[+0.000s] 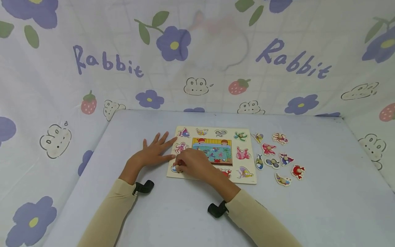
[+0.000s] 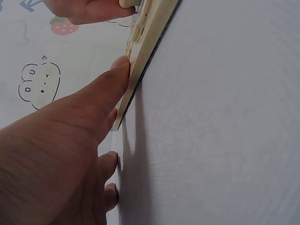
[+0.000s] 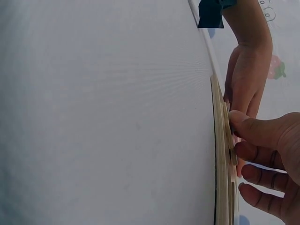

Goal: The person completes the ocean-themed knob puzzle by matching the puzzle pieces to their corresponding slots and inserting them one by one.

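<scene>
A wooden peg puzzle board (image 1: 213, 128) with sea-animal pictures round an aquarium scene lies flat on the table. My left hand (image 1: 154, 152) is spread at its left edge, thumb and a fingertip touching the board. In the left wrist view, the left thumb (image 2: 108, 86) presses the board's side (image 2: 150, 47). My right hand (image 1: 195, 164) reaches over the lower left corner and pinches a puzzle piece by its wooden knob (image 2: 127, 3). Thin and flat, that piece (image 3: 228, 129) shows edge-on under the thumb in the right wrist view; its picture is mostly hidden by the hand.
Several loose knobbed pieces lie right of the board, among them a red crab (image 1: 298, 172), a pink starfish (image 1: 268, 149) and an octopus (image 1: 280, 138). A printed curtain (image 1: 216, 68) hangs behind the white table (image 1: 172, 212).
</scene>
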A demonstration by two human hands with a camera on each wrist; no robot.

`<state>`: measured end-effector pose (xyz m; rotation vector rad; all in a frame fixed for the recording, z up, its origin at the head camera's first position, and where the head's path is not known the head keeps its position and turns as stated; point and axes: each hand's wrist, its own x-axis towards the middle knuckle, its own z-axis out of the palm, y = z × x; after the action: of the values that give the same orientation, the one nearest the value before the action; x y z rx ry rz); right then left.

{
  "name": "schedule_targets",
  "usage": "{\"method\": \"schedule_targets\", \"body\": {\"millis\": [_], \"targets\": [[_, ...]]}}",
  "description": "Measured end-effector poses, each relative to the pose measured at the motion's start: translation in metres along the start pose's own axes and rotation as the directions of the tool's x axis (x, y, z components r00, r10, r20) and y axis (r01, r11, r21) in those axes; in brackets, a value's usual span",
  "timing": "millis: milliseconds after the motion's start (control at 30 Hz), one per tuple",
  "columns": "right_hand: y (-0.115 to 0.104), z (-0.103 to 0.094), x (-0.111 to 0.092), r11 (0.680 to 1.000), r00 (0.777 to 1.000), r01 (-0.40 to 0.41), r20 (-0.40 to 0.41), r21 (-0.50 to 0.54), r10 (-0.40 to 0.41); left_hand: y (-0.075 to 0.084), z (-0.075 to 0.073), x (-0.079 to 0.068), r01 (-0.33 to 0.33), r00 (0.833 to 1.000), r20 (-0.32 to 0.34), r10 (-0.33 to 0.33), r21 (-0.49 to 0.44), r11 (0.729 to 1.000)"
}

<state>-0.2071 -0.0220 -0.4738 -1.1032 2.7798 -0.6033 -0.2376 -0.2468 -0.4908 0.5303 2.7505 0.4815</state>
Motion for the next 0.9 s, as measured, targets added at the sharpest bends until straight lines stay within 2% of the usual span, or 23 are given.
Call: {"method": "schedule_targets", "body": {"millis": [900], "targets": [[-0.0075, -0.0033, 0.0002, 1.000, 1.000, -0.006, 0.010, -0.014, 0.007, -0.0002, -0.0015, -0.0001, -0.005, 1.000, 0.001, 0.005, -0.007, 1.000]]}}
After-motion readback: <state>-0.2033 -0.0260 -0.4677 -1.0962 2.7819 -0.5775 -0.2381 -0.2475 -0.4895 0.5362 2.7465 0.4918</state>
